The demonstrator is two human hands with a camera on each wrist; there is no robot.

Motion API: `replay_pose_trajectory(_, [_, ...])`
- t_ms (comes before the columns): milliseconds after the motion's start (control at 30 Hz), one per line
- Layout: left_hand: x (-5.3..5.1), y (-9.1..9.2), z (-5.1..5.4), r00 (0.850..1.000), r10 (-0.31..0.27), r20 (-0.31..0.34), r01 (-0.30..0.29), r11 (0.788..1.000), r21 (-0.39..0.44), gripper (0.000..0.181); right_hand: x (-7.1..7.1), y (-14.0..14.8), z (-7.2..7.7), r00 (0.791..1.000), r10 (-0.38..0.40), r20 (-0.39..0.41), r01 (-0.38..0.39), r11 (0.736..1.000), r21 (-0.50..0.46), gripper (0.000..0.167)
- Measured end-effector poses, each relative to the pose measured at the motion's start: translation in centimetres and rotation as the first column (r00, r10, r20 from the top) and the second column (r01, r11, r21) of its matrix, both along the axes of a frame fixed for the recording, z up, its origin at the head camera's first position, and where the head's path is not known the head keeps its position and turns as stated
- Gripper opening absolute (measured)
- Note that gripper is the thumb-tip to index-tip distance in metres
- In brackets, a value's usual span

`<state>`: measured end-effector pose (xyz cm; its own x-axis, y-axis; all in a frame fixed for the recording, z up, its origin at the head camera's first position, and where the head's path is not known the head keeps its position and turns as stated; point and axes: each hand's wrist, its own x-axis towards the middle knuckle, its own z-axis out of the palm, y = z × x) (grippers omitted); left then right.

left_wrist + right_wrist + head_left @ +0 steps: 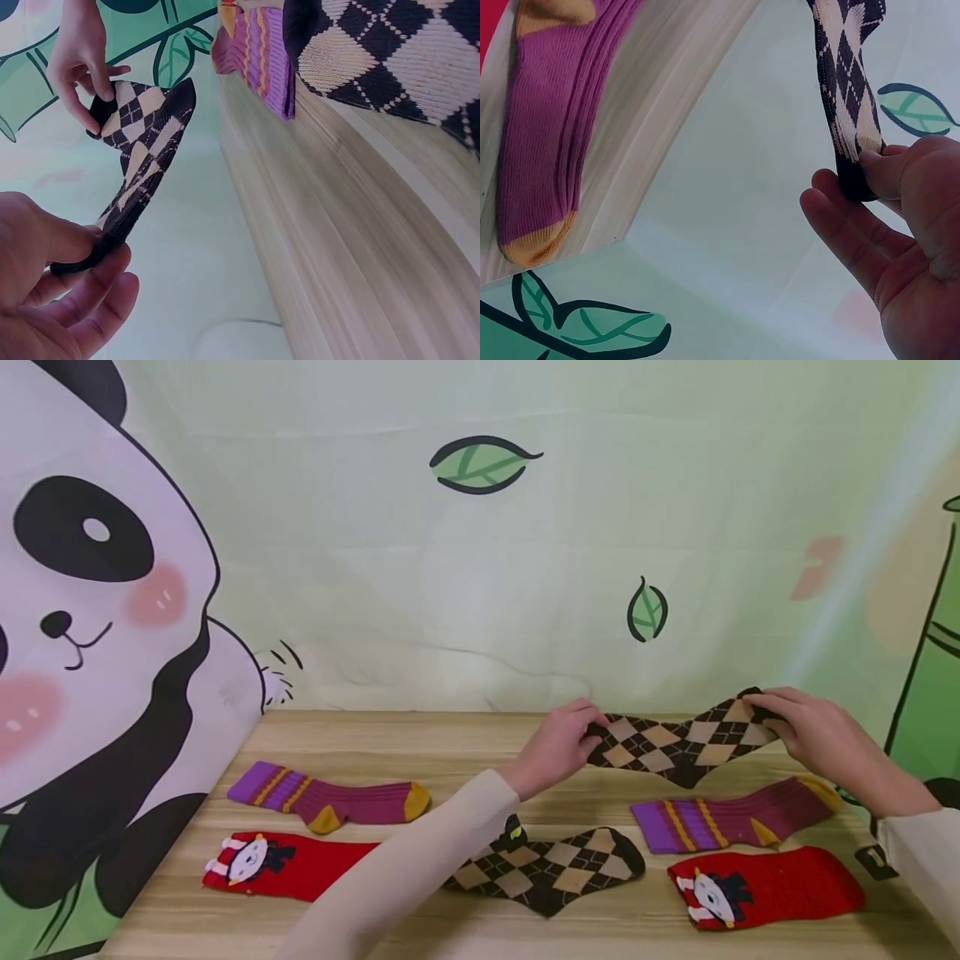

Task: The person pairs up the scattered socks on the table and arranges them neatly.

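A black and tan argyle sock (675, 743) is stretched sideways between both hands above the back of the table. My left hand (553, 745) pinches its dark cuff, thumb on top, as the left wrist view shows. At the other end my right hand (821, 739) pinches the dark toe between thumb and fingers (847, 232). A matching argyle sock (558, 868) lies flat in the middle, its cuff end partly behind the left sleeve. Below the right hand lies a purple sock (738, 814) with yellow stripes and toe.
On the left, another purple sock (337, 797) lies behind a red sock (300, 864) with a white animal face, partly covered by the left sleeve. A second red sock (787, 889) lies at the right front. A panda-print backdrop (375, 568) rises behind the wooden table (465, 735).
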<state>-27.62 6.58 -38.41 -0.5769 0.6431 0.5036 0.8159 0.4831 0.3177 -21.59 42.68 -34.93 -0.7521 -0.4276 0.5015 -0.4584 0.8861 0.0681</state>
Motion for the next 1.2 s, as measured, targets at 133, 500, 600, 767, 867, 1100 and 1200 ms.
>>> replay_pose_trajectory(133, [0.1, -0.7, -0.2, 1.000, 0.006, 0.007, -0.006, 1.000, 0.002, 0.024, 0.3, -0.3, 0.0, 1.000, 0.017, -0.003, -0.017, 1.000, 0.003, 0.050])
replay_pose_trajectory(500, [0.5, -2.5, -0.7, 1.000, 0.012, 0.000, -0.012, 1.000, 0.001, 0.023, 0.9, -1.8, -0.3, 0.996, 0.074, -0.041, -0.074, 0.997, -0.009, 0.053])
replay_pose_trajectory(600, [0.8, -3.0, -0.7, 1.000, 0.010, 0.002, -0.010, 1.000, 0.002, 0.023, 1.0, -2.2, -0.4, 0.996, 0.084, -0.038, -0.085, 0.996, -0.011, 0.054])
replay_pose_trajectory(767, [1.1, -3.7, -0.6, 1.000, -0.001, 0.006, 0.001, 1.000, 0.013, 0.023, 1.1, -2.6, -0.5, 0.994, 0.099, -0.041, -0.100, 0.995, -0.017, 0.055])
replay_pose_trajectory(867, [1.2, -4.2, -0.5, 1.000, -0.010, 0.015, 0.010, 1.000, 0.023, 0.023, 1.1, -3.0, -0.6, 0.992, 0.113, -0.049, -0.114, 0.993, -0.016, 0.056])
replay_pose_trajectory(1100, [1.6, -5.3, -0.5, 1.000, -0.018, 0.015, 0.018, 0.999, 0.040, 0.023, 1.5, -3.8, -0.5, 0.990, 0.136, -0.049, -0.137, 0.990, -0.020, 0.057])
replay_pose_trajectory(1200, [1.8, -5.8, -0.5, 1.000, -0.013, 0.018, 0.012, 0.999, 0.050, 0.023, 1.6, -4.2, -0.4, 0.987, 0.151, -0.056, -0.153, 0.988, -0.021, 0.058])
